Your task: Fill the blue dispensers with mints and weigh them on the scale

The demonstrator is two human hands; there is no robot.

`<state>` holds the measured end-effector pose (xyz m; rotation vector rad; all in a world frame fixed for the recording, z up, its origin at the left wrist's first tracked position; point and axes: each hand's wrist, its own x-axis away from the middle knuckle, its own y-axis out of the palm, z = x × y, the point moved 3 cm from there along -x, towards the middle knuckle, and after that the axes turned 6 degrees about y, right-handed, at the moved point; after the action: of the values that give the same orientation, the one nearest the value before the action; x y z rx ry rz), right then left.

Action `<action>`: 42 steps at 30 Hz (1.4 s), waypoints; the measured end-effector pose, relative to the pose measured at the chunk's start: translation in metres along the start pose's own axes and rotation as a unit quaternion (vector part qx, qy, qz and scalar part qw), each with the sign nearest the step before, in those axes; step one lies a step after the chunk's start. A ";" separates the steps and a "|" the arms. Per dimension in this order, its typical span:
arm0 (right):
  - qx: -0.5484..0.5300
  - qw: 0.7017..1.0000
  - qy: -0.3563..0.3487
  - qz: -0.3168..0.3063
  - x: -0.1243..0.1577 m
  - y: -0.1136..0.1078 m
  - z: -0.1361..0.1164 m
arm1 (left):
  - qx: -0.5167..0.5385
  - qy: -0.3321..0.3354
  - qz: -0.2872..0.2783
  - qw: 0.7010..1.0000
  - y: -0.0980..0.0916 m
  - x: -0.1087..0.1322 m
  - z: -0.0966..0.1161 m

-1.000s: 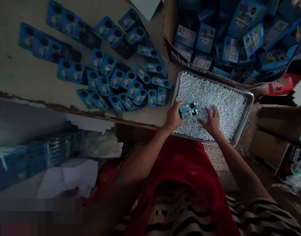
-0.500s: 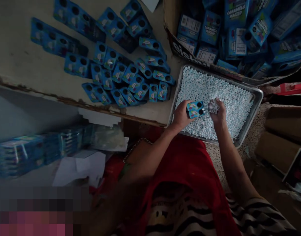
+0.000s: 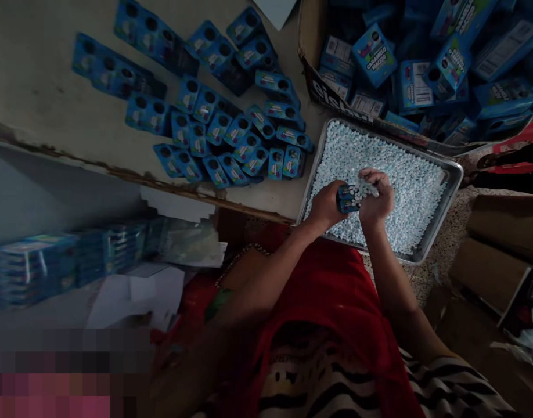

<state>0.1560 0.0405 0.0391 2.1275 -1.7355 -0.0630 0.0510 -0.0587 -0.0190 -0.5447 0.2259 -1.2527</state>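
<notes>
At the far left, below table level, stand stacked blue packs (image 3: 35, 270), with white paper (image 3: 136, 293) beside them. Above them runs the worn table (image 3: 40, 104), bearing crowded blue boxes (image 3: 249, 145), most standing with a dark round hole facing up; the nearest of these come close to the tray's left edge.

Next comes the left hand (image 3: 327, 206), clamped on a pair of small boxes (image 3: 347, 200) held side by side over the tray's near left part. Their tops are longest from left to right, running from the left hand toward the right, so their right ends face the other palm. The right hand (image 3: 377, 197) is just to their right, cupped palm up around a heap of pale sweets (image 3: 371, 189) that reaches the boxes' right ends. Whether the two hands touch cannot be told. The metal tray (image 3: 443, 209) spreads beneath both, covered in loose sweets (image 3: 406, 191).

Close behind the tray, a large carton (image 3: 310, 35) full of blue boxes bounds the far side. Brown cardboard (image 3: 488, 270) lies lower at the right.
</notes>
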 end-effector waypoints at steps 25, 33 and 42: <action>0.374 0.919 0.119 0.021 -0.060 -0.073 0.079 | -0.019 -0.006 0.022 1.000 -0.032 0.017 -0.036; -0.070 0.981 0.176 -0.027 0.004 -0.011 0.023 | -0.078 -0.008 -0.033 0.996 -0.031 0.006 -0.018; 0.093 0.993 0.009 -0.078 0.000 0.005 0.019 | 0.037 0.145 0.005 0.989 -0.022 0.009 -0.022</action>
<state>0.1457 0.0347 0.0232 2.3862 -1.6184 0.0782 0.0252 -0.0780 -0.0257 -0.2954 0.4237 -1.3237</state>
